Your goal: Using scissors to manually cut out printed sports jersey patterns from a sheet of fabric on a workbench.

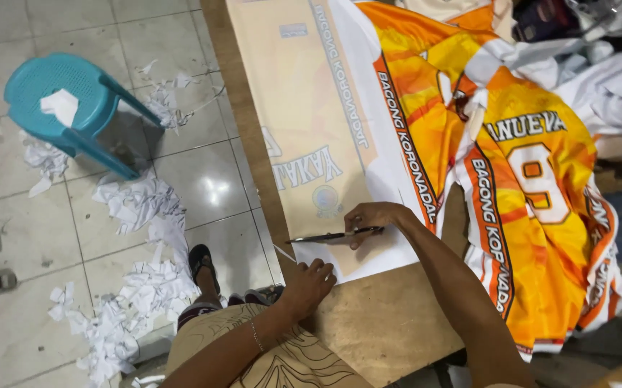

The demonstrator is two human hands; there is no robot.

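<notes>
A pair of scissors (336, 235) is held in the right hand (370, 218), fingers closed through the handles, the blades lying nearly flat and pointing away from the hand toward the near corner of a printed paper sheet (311, 136) spread along the wooden table (376, 323). The blades appear almost closed, though how far cannot be told for certain. Just below the scissors, the left hand (309, 284) is curled loosely on the table at the sheet's cut edge; whether paper is pinched under its fingers cannot be told. Because the sheet does not seem firmly pinned near the blades, it could slide or buckle as it is cut, and the cut line could wander into the printed panel. The fingertips of the left hand lie close under the blade tips, so a nick is possible if the scissors are pushed forward quickly. Beyond the right forearm, an orange and yellow jersey (541, 194) is draped over the sheet's far edge; a fold of it could be caught in the blades. On the tiled floor beside the left hand, paper scraps (138, 287) lie around a sandalled foot (202, 262) and a teal plastic chair (74, 100), and could be slipped on.
</notes>
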